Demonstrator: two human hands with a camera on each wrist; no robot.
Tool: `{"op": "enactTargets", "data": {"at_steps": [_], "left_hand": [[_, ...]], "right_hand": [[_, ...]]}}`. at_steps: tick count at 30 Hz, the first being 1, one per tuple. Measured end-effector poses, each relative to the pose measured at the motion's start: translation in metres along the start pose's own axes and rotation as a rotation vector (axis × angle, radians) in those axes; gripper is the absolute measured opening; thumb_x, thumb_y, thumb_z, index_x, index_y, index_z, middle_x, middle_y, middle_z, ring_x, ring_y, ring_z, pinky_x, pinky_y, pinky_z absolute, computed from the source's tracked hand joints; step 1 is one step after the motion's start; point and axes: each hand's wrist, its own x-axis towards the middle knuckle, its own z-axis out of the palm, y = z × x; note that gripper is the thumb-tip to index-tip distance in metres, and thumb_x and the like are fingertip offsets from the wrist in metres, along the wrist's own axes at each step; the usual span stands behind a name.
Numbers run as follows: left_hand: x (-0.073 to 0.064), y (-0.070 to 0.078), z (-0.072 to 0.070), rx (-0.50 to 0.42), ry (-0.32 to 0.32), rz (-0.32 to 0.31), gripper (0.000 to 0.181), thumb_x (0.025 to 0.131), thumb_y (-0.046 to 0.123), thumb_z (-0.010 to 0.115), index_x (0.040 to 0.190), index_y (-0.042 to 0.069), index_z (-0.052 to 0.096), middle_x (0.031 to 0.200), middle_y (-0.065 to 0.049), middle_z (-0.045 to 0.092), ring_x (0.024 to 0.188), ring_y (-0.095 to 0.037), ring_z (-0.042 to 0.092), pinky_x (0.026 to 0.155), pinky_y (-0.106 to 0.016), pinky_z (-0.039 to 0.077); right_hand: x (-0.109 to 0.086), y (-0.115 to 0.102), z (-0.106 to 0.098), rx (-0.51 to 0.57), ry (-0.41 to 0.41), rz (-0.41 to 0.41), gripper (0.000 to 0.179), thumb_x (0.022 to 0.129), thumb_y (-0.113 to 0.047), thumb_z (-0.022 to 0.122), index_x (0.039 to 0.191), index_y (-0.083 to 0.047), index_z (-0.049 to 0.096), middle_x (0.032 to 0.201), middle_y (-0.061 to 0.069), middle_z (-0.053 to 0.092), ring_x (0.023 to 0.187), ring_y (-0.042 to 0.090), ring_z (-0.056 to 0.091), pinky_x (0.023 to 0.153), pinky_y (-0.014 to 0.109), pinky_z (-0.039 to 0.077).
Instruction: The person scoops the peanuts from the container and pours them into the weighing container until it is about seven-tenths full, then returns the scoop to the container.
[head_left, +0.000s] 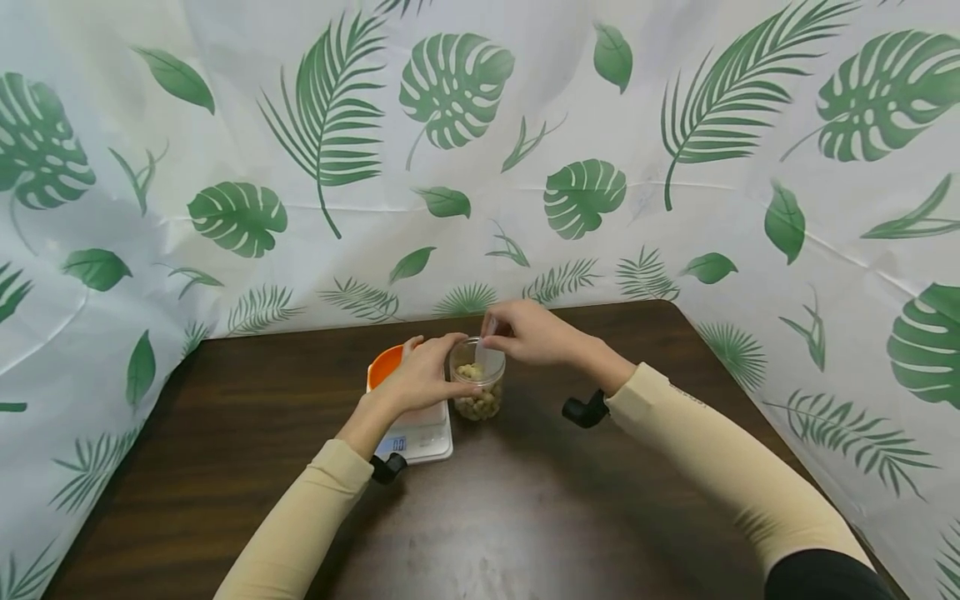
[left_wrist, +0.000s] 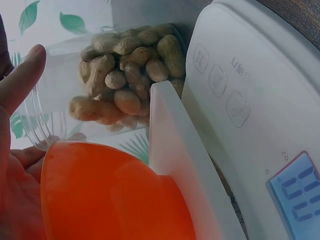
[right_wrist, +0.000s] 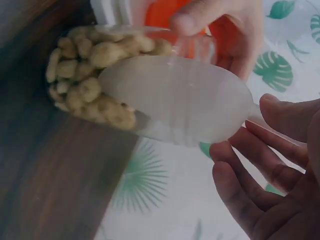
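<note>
Scoop (right_wrist: 215, 102) pinched in right hand (head_left: 534, 333), tip down at unshelled peanuts (left_wrist: 127, 101) inside clear jar (left_wrist: 59, 75), gripped up top by left hand (head_left: 420, 377); looks like scooping now, calls for a steady, level lift.

Jar (head_left: 477, 387) looks clear and glossy; glass or plastic, can't tell from here. Peanuts (left_wrist: 127, 73): rough, matt shells. Scoop (right_wrist: 227, 102): translucent plastic, smooth. Bowl (left_wrist: 112, 192): smooth, glossy plastic. Scale (left_wrist: 265, 75): smooth plastic, low gloss. Table (head_left: 495, 517): wood grain, soft sheen. Wall sheet (head_left: 540, 75): creased, faint sheen. Sleeves (head_left: 300, 525): matt cloth.
</note>
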Motion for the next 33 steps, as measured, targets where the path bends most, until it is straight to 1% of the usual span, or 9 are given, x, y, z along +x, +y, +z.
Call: {"op": "enactTargets", "data": {"at_steps": [4,8,13,15,20,25,28,31,33], "left_hand": [[0.000,0.000,0.000,-0.007,-0.004,0.003,0.091,0.085,0.055,0.080,0.153,0.006,0.045,0.142,-0.005,0.060,0.129,-0.022,0.055,0.116,-0.062,0.015],[0.001,0.000,-0.001,-0.023,-0.013,-0.010,0.090,0.085,0.053,0.081,0.153,0.005,0.045,0.134,-0.005,0.064,0.128,-0.023,0.056,0.116,-0.063,0.015],[0.001,0.001,-0.002,-0.032,-0.032,-0.041,0.089,0.085,0.053,0.081,0.150,0.005,0.047,0.126,-0.005,0.067,0.124,-0.025,0.058,0.116,-0.063,0.015],[0.001,0.001,-0.002,-0.038,-0.036,-0.041,0.088,0.084,0.053,0.082,0.149,0.005,0.048,0.123,-0.003,0.067,0.124,-0.024,0.058,0.116,-0.063,0.014],[0.001,0.000,-0.003,-0.057,-0.031,-0.033,0.085,0.085,0.050,0.083,0.148,0.005,0.048,0.111,-0.001,0.069,0.126,-0.025,0.057,0.117,-0.063,0.014],[0.002,-0.002,-0.003,-0.067,-0.026,-0.026,0.085,0.084,0.050,0.083,0.149,0.006,0.048,0.126,-0.005,0.067,0.127,-0.026,0.056,0.116,-0.064,0.014],[0.002,-0.003,-0.002,-0.072,-0.025,-0.030,0.086,0.084,0.049,0.084,0.149,0.006,0.048,0.134,-0.007,0.063,0.127,-0.026,0.056,0.116,-0.063,0.015],[0.002,-0.004,-0.001,-0.078,-0.023,-0.035,0.087,0.083,0.049,0.085,0.149,0.006,0.048,0.135,-0.007,0.063,0.126,-0.026,0.057,0.116,-0.063,0.015],[0.002,-0.004,-0.002,-0.078,-0.022,-0.034,0.087,0.083,0.049,0.085,0.149,0.006,0.048,0.126,-0.005,0.067,0.125,-0.025,0.058,0.117,-0.063,0.014]], "right_hand": [[-0.003,0.005,0.010,-0.028,0.026,-0.006,0.007,0.100,-0.014,0.069,0.102,-0.008,0.070,0.088,-0.003,0.069,0.074,0.008,0.064,0.067,0.031,0.055],[-0.004,0.007,0.015,-0.038,0.068,-0.002,0.006,0.099,-0.013,0.071,0.102,-0.008,0.071,0.089,-0.002,0.070,0.075,0.010,0.065,0.068,0.032,0.055],[-0.007,0.006,0.018,-0.015,0.118,0.056,0.006,0.099,-0.012,0.071,0.102,-0.008,0.071,0.092,-0.002,0.070,0.077,0.010,0.065,0.068,0.032,0.055],[-0.007,0.006,0.020,-0.024,0.114,0.055,0.007,0.099,-0.013,0.071,0.103,-0.008,0.071,0.092,-0.002,0.069,0.078,0.010,0.065,0.068,0.031,0.055],[-0.005,0.004,0.025,-0.042,0.080,0.010,0.013,0.099,-0.014,0.071,0.108,-0.005,0.071,0.094,-0.001,0.069,0.079,0.010,0.065,0.069,0.031,0.055],[-0.006,0.008,0.025,0.028,0.100,0.072,0.007,0.100,-0.014,0.070,0.105,-0.010,0.071,0.092,-0.003,0.069,0.073,0.008,0.063,0.065,0.032,0.053],[-0.006,0.011,0.025,0.045,0.114,0.077,0.007,0.101,-0.015,0.069,0.105,-0.010,0.072,0.092,-0.003,0.069,0.073,0.008,0.063,0.065,0.032,0.053],[-0.006,0.012,0.024,0.068,0.138,0.077,0.009,0.101,-0.016,0.069,0.105,-0.009,0.072,0.093,-0.002,0.070,0.074,0.009,0.064,0.065,0.032,0.054],[-0.006,0.012,0.023,0.086,0.152,0.079,0.009,0.101,-0.016,0.069,0.105,-0.009,0.072,0.094,-0.001,0.070,0.075,0.009,0.065,0.065,0.033,0.055]]}}
